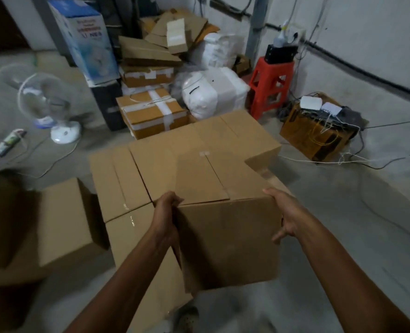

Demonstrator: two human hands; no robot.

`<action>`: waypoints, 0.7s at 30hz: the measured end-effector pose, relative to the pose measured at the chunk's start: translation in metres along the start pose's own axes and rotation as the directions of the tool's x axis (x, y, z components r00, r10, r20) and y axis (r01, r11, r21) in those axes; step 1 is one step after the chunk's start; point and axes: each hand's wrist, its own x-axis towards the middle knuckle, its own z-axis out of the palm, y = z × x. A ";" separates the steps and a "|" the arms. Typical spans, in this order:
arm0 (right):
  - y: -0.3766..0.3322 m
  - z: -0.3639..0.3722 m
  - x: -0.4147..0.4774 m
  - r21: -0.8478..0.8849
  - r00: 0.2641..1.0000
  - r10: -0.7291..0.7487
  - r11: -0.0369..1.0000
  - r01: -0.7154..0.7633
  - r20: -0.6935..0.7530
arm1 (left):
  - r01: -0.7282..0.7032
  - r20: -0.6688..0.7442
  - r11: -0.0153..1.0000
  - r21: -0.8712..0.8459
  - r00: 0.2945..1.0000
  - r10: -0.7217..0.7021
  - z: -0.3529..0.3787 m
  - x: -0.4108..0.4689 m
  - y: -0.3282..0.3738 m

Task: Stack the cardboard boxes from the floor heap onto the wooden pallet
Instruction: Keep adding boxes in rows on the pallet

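I hold a plain brown cardboard box (pixel 228 239) between both hands, in front of me at centre. My left hand (pixel 166 212) grips its upper left edge with curled fingers. My right hand (pixel 284 212) presses flat against its right side, fingers spread. Behind and under the box lie several more brown boxes (pixel 175 159) packed side by side. Another brown box (pixel 64 222) stands on the floor to the left. No wooden pallet shows; the boxes hide whatever is beneath them.
A white desk fan (pixel 47 104) and its cable lie at left. A heap of taped cartons (pixel 151 114) and white bundles (pixel 213 94) fills the back. A red stool (pixel 270 85) and a carton with electronics and cables (pixel 317 133) stand at right.
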 end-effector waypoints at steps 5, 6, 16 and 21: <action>0.002 -0.030 0.051 -0.096 0.993 0.037 0.995 -0.026 0.114 | 0.032 -0.139 0.999 0.038 0.990 -0.026 0.027 0.012 -0.050; 0.004 -0.037 0.060 -0.116 0.989 0.044 0.993 -0.028 0.140 | 0.042 -0.161 0.997 0.063 0.986 -0.031 0.034 0.011 -0.060; 0.033 -0.071 0.124 -0.277 0.941 0.071 0.960 0.025 0.330 | -0.007 -0.345 1.000 0.027 0.939 0.016 0.052 0.011 -0.144; 0.058 -0.056 0.163 -0.280 0.936 0.063 0.959 0.039 0.347 | -0.041 -0.391 0.999 0.016 0.919 0.044 0.033 0.033 -0.190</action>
